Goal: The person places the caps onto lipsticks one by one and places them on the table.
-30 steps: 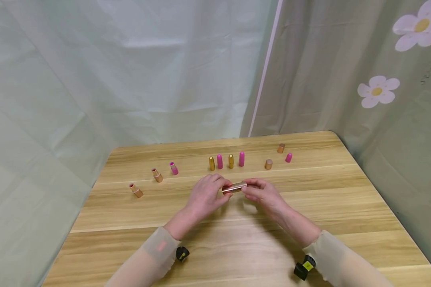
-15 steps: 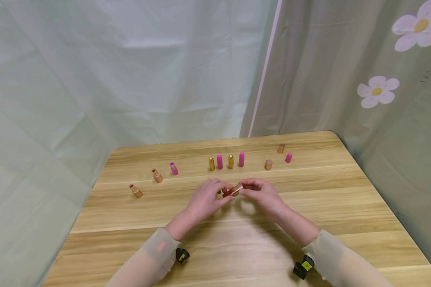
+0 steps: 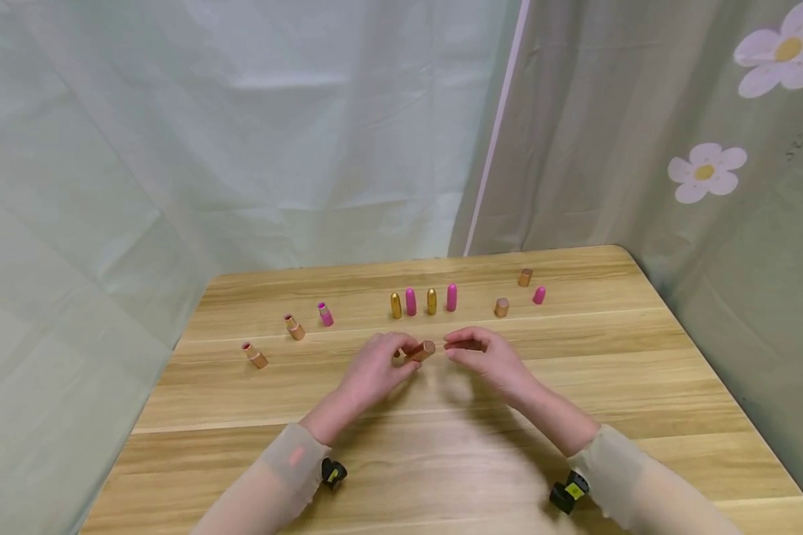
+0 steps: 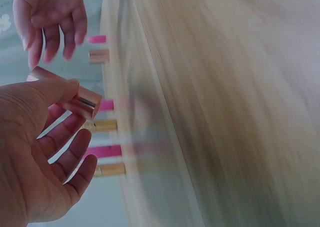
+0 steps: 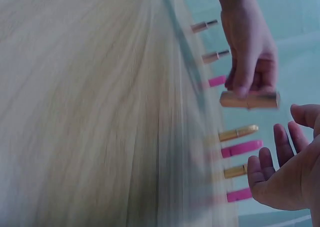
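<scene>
A rose-gold lipstick tube (image 3: 424,351) is pinched between the thumb and fingers of my left hand (image 3: 373,375), held above the table with its flat end tilted up to the right. In the left wrist view the tube (image 4: 86,101) looks closed along its length. My right hand (image 3: 498,365) hovers just right of the tube, apart from it, fingers loosely bent and holding nothing. Behind the hands stands a row of closed lipsticks: a gold one (image 3: 396,305), a pink one (image 3: 411,302), another gold one (image 3: 431,301) and another pink one (image 3: 451,297).
On the left of the wooden table (image 3: 442,461) stand three uncapped lipsticks: two rose-gold (image 3: 255,356) and one pink (image 3: 326,315). At the back right are two rose-gold caps (image 3: 502,307) and a pink cap (image 3: 539,296). Curtains (image 3: 334,134) hang behind and beside the table.
Both hands gripped the rose-gold lipstick earlier; now my right hand has let go. My left hand has drawn slightly left with the tube, and a gap shows between the hands.
</scene>
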Demonstrator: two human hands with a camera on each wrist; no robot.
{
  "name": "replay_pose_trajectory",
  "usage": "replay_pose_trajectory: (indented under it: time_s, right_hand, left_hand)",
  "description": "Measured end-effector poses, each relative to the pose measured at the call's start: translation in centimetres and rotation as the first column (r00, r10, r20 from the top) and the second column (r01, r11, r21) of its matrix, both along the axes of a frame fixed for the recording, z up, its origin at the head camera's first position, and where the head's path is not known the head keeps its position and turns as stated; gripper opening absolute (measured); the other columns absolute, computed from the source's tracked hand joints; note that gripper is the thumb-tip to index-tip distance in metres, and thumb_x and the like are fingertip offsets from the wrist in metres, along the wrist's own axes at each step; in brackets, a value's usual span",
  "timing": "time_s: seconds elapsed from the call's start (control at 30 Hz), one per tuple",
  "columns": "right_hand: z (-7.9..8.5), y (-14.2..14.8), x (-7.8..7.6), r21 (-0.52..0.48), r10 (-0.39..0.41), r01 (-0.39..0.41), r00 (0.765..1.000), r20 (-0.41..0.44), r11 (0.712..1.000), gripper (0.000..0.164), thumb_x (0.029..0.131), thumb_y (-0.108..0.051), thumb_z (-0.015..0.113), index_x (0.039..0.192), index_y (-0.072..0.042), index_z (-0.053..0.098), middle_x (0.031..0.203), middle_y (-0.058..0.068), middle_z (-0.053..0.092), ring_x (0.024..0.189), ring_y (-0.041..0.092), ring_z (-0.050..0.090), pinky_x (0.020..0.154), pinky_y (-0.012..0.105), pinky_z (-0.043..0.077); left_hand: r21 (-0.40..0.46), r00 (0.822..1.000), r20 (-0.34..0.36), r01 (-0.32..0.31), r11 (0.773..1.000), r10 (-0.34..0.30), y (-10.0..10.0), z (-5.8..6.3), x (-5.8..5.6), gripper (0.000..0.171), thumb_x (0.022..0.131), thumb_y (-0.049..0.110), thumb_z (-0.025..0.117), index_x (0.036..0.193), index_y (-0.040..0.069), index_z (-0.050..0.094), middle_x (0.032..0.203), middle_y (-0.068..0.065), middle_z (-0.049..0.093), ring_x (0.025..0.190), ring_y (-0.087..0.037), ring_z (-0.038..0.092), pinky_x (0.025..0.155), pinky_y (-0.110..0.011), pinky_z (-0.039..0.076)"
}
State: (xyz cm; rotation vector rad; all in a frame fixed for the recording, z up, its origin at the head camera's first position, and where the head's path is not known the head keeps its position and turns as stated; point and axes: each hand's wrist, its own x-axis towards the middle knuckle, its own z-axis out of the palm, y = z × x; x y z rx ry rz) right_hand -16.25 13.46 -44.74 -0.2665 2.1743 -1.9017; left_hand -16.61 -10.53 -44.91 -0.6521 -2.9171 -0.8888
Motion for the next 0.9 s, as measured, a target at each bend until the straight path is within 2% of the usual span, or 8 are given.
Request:
replay_pose_trajectory:
  time_s: [0.2, 0.37, 0.5, 0.6, 0.7, 0.8, 0.9]
  right_hand:
    - [-0.1, 1.7, -0.4, 0.056, -0.016, 0.019, 0.998, -0.053, 0.998, 0.030, 0.096, -0.014, 0.072, 0.122, 0.000, 0.068, 0.123, 0.021, 0.067, 0.109, 0.028, 0.064, 0.089, 0.029, 0.051]
    - [-1.0, 3.3, -0.8, 0.129, -0.046, 0.064, 0.989, -0.138, 0.989, 0.033, 0.096, -0.013, 0.073, 0.122, 0.005, 0.067, 0.120, 0.019, 0.070, 0.108, 0.031, 0.063, 0.088, 0.029, 0.051]
    - [-1.4, 4.4, -1.1, 0.191, -0.055, 0.089, 0.983, -0.177, 0.978, 0.031, 0.095, -0.013, 0.073, 0.121, 0.004, 0.068, 0.119, 0.016, 0.070, 0.110, 0.029, 0.062, 0.095, 0.038, 0.049]
    - [-1.7, 5.3, -1.2, 0.251, -0.045, 0.097, 0.978, -0.206, 0.963, 0.028, 0.096, -0.011, 0.072, 0.120, 0.001, 0.068, 0.119, 0.015, 0.071, 0.112, 0.029, 0.061, 0.103, 0.049, 0.045]
    - [-2.0, 6.3, -1.1, 0.358, -0.012, 0.111, 0.963, -0.268, 0.927, 0.025, 0.097, -0.013, 0.072, 0.120, -0.002, 0.070, 0.117, 0.011, 0.071, 0.116, 0.030, 0.058, 0.105, 0.055, 0.043]
    - [-2.0, 7.3, -1.0, 0.474, 0.022, 0.147, 0.943, -0.333, 0.868, 0.026, 0.097, -0.019, 0.073, 0.120, -0.007, 0.071, 0.117, 0.005, 0.070, 0.119, 0.030, 0.055, 0.103, 0.056, 0.044]
    - [-2.1, 8.1, -0.8, 0.543, 0.043, 0.185, 0.924, -0.380, 0.819, 0.027, 0.096, -0.023, 0.074, 0.119, -0.009, 0.072, 0.118, 0.005, 0.070, 0.120, 0.031, 0.053, 0.101, 0.055, 0.044]
  left_hand:
    - [0.070, 0.996, 0.018, -0.093, 0.993, 0.092, -2.0, -0.5, -1.0, 0.015, 0.090, 0.013, 0.079, 0.102, 0.018, 0.072, 0.101, 0.005, 0.072, 0.097, -0.020, 0.066, 0.088, -0.038, 0.053]
    - [0.112, 0.976, 0.056, -0.216, 0.970, 0.211, -3.7, -0.8, -2.0, 0.013, 0.091, 0.016, 0.077, 0.102, 0.016, 0.071, 0.102, 0.002, 0.071, 0.095, -0.020, 0.066, 0.085, -0.040, 0.054]
    - [0.124, 0.952, 0.089, -0.302, 0.945, 0.292, -4.8, -1.1, -2.7, 0.018, 0.092, 0.021, 0.075, 0.108, 0.014, 0.070, 0.105, 0.000, 0.072, 0.088, -0.016, 0.064, 0.077, -0.038, 0.052]
    - [0.133, 0.941, 0.101, -0.335, 0.933, 0.324, -5.5, -1.2, -3.1, 0.023, 0.093, 0.024, 0.073, 0.113, 0.013, 0.069, 0.109, -0.002, 0.072, 0.086, -0.016, 0.065, 0.075, -0.038, 0.051]
    - [0.143, 0.935, 0.115, -0.349, 0.926, 0.335, -5.9, -1.2, -3.5, 0.027, 0.094, 0.026, 0.072, 0.116, 0.012, 0.068, 0.115, -0.005, 0.072, 0.087, -0.017, 0.067, 0.077, -0.040, 0.052]
    - [0.145, 0.933, 0.133, -0.352, 0.925, 0.334, -6.0, -1.3, -4.2, 0.030, 0.095, 0.028, 0.072, 0.119, 0.011, 0.067, 0.119, -0.006, 0.071, 0.090, -0.021, 0.069, 0.082, -0.044, 0.052]
    - [0.132, 0.931, 0.145, -0.353, 0.926, 0.335, -6.0, -1.2, -4.9, 0.030, 0.095, 0.028, 0.071, 0.120, 0.012, 0.067, 0.120, -0.006, 0.071, 0.102, -0.026, 0.068, 0.090, -0.048, 0.051]
